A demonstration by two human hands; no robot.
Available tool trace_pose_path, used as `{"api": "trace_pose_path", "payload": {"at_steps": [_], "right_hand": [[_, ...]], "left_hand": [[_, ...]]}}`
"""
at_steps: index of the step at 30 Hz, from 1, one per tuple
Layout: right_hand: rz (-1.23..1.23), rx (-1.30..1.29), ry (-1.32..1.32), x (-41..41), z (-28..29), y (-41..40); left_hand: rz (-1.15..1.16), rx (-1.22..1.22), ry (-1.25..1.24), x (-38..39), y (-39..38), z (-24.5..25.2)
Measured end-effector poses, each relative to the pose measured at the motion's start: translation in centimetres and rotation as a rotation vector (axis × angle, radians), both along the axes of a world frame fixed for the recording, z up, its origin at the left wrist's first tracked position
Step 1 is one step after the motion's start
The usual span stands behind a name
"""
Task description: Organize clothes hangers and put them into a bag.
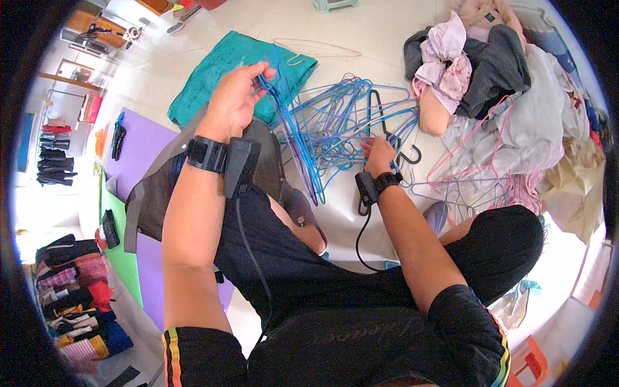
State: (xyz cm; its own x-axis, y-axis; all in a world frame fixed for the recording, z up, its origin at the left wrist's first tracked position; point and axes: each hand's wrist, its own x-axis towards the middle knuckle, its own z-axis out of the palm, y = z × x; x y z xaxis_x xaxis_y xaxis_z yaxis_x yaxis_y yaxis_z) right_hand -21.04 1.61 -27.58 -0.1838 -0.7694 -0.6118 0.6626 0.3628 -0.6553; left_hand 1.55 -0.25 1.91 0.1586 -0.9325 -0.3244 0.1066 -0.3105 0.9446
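Observation:
Raised at the upper left of centre, my left hand is closed on the hook ends of several blue and purple wire hangers, which hang down from it. My right hand is lower and to the right, at the near edge of a tangled pile of wire hangers on the floor; its fingertips touch the pile, and whether they grip a hanger cannot be told. A black hanger lies among the wire ones. Beneath and behind my left hand is a teal folded cloth or bag.
Clothes and clear plastic bags are heaped at the right, with a pink hanger on them. More wire hangers lie by my right knee. Purple and green mats and piled clothes are at the left. A green stool stands at the top.

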Motion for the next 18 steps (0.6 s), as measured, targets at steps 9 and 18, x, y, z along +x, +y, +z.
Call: {"api": "trace_pose_path", "payload": {"at_steps": [9, 18], "right_hand": [[-0.046, -0.158, 0.088, 3.1, 7.2, 0.5], [0.031, -0.338, 0.283, 2.1, 8.8, -0.9]], "left_hand": [[0.0, 0.014, -0.008, 0.0, -0.5, -0.3], [0.007, -0.008, 0.003, -0.1, -0.1, 0.0]]}}
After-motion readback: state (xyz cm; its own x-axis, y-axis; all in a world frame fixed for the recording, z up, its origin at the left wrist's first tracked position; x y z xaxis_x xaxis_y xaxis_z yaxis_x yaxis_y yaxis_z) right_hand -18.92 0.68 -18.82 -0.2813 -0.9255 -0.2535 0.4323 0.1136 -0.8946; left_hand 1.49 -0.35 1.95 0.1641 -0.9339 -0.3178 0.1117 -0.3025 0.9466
